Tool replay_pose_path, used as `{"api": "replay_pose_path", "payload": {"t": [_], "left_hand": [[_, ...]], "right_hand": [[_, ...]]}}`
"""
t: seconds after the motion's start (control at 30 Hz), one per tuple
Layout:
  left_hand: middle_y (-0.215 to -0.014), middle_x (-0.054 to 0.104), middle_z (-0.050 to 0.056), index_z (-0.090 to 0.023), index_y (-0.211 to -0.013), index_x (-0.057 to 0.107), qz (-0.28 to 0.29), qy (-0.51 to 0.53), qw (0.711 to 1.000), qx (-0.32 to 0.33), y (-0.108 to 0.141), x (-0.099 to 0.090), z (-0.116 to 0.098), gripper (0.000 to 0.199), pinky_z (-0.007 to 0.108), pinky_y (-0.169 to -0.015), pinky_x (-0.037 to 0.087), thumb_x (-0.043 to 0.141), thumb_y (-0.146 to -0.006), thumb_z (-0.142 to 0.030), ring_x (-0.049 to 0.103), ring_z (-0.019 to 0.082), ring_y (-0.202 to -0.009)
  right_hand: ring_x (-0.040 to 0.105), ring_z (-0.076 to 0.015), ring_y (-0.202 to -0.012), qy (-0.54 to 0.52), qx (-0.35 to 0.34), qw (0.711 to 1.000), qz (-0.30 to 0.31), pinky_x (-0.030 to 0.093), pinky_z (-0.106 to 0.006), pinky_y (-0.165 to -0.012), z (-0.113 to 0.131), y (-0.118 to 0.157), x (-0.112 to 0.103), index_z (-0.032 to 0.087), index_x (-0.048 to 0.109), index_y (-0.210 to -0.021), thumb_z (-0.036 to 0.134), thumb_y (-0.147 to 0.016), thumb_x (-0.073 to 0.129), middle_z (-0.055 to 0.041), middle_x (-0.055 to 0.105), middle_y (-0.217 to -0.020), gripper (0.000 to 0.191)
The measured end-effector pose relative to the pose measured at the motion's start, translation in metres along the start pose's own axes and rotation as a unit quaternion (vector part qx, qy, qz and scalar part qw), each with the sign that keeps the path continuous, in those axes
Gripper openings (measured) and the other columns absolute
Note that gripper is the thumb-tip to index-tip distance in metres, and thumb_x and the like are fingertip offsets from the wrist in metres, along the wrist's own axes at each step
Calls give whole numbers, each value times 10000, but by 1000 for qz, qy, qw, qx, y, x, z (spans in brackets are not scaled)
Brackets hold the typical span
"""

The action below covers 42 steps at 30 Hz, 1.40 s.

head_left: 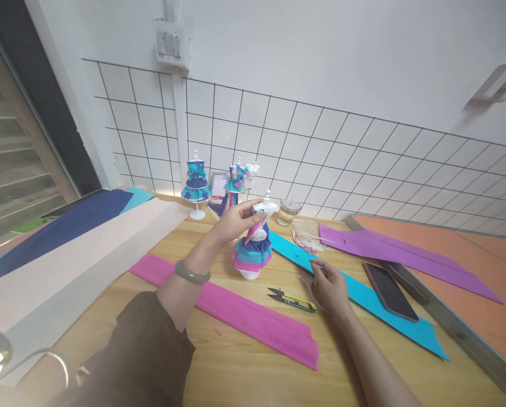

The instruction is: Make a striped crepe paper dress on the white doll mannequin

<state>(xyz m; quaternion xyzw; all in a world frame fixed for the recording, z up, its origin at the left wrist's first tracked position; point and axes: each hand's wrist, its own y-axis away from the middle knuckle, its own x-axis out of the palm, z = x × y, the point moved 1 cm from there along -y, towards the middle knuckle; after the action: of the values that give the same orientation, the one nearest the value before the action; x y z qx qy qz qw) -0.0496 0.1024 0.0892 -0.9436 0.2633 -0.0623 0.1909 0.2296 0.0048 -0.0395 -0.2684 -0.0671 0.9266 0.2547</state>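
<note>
My left hand point(241, 220) is closed around the upper body of a small white dress form point(270, 208), which stands upright. A skirt point(253, 255) in navy, blue and pink layers covers its lower part, and a pink strip crosses its chest. To the right, my right hand point(330, 284) hovers with thumb and index finger pinched together near a blue crepe paper strip point(363, 291); what sits between the fingertips, if anything, is too small to make out. Between the hands and nearer to me lie yellow-and-green thread snips point(293, 299).
A pink crepe strip point(253, 322) crosses the front. Dressed forms point(196, 181) stand behind, beside a glass cup point(288, 212) and a clear dish point(307, 234). At right are a phone point(391, 291) and a purple strip point(405, 254); at left, pale paper sheets point(87, 271).
</note>
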Motion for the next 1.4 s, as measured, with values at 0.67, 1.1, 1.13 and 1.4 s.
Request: {"api": "replay_pose_path", "payload": {"t": [0.67,1.1,1.13,1.4], "left_hand": [[-806,616,15,-160,-1040,581,-207,10,975,75,-1,10,-11,509,241,-665,448,773,-606,-344,551,109,-703],[-948,573,52,-208,-1123,478,-251,-168,950,81,3,5,-10,644,344,-800,423,756,-598,-458,559,210,-896],[-966,569,60,-202,-1085,501,-253,-193,944,83,3,5,-10,611,359,-825,412,755,-596,-467,547,229,-938],[-995,562,77,-198,-1077,455,-209,-232,950,16,4,4,-12,649,385,-819,399,733,-594,-531,526,266,-961]], "right_hand": [[392,-125,-444,-9,-10,1000,2,318,-245,-458,8,7,8,127,651,-983,588,-768,510,46,442,-464,528],[363,-115,-405,-18,1,1000,21,285,-238,-421,10,10,12,130,644,-968,597,-758,517,51,426,-453,527],[366,-117,-409,-18,1,1000,22,286,-237,-423,11,10,12,131,644,-970,595,-759,518,51,426,-454,525],[366,-113,-404,-20,-3,999,29,283,-239,-422,14,12,11,135,648,-952,591,-756,522,48,439,-455,512]]}}
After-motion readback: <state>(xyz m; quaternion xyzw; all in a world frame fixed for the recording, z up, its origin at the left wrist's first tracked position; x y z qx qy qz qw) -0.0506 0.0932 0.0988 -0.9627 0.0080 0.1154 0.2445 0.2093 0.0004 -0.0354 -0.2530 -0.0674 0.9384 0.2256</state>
